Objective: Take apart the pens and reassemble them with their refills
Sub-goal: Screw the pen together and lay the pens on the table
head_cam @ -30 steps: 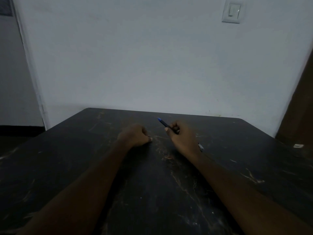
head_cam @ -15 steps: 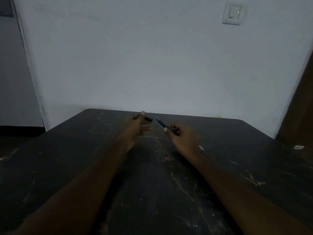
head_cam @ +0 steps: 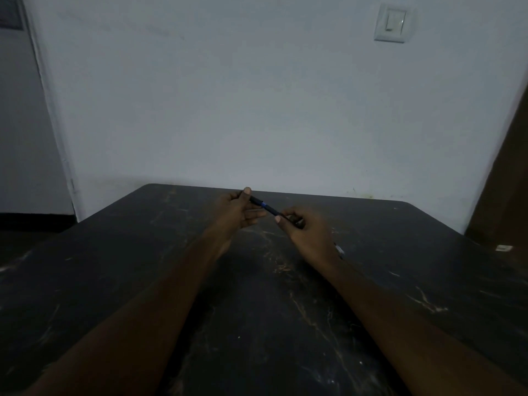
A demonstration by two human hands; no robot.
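Observation:
Both hands hold one dark pen with a blue band (head_cam: 268, 207) just above the far middle of the black table (head_cam: 143, 281). My left hand (head_cam: 238, 211) pinches a black end piece (head_cam: 255, 199) between thumb and fingers, pressed against the pen's blue end. My right hand (head_cam: 308, 232) grips the pen's lower barrel with curled fingers. Another pen part (head_cam: 339, 250) lies on the table, half hidden behind my right wrist.
The scratched table ends at a white wall with a light switch (head_cam: 393, 22). A small white object (head_cam: 503, 248) lies near the table's right edge. A brown door or panel (head_cam: 511, 178) stands at the right.
My left hand rose from the table with the black end piece and brought it to the pen's blue end. My right hand kept holding the pen and shifted slightly.

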